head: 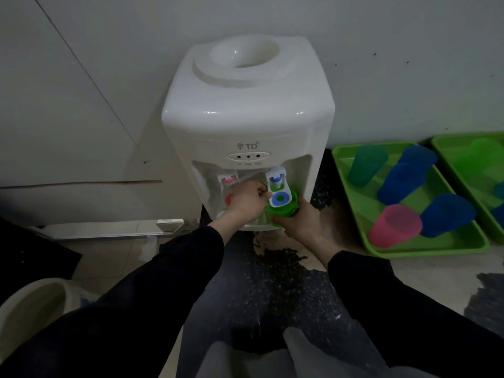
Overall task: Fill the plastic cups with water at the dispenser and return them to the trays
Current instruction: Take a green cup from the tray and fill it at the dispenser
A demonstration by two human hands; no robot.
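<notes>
**Green cup under the blue tap**

The right hand [300, 218] wraps the green cup [281, 211] low on its wall, holding it beneath the blue tap [278, 184]. The left hand [246, 200] closes on that tap's lever. Thin plastic probably flexes and grows heavier when filled, so grip mid-wall, gently. Right of the dispenser [245, 105], the near tray [409, 251] holds more cups, lying tipped.

One white water dispenser [246, 124] with two taps, one red [228, 179] and one blue [277, 178]. Two green trays, the nearer [425, 248] holding five cups: three blue [447, 215], one teal [366, 166], one pink [395, 226]. One green cup [281, 210] sits between two hands, left [246, 199] and right [301, 218].
</notes>
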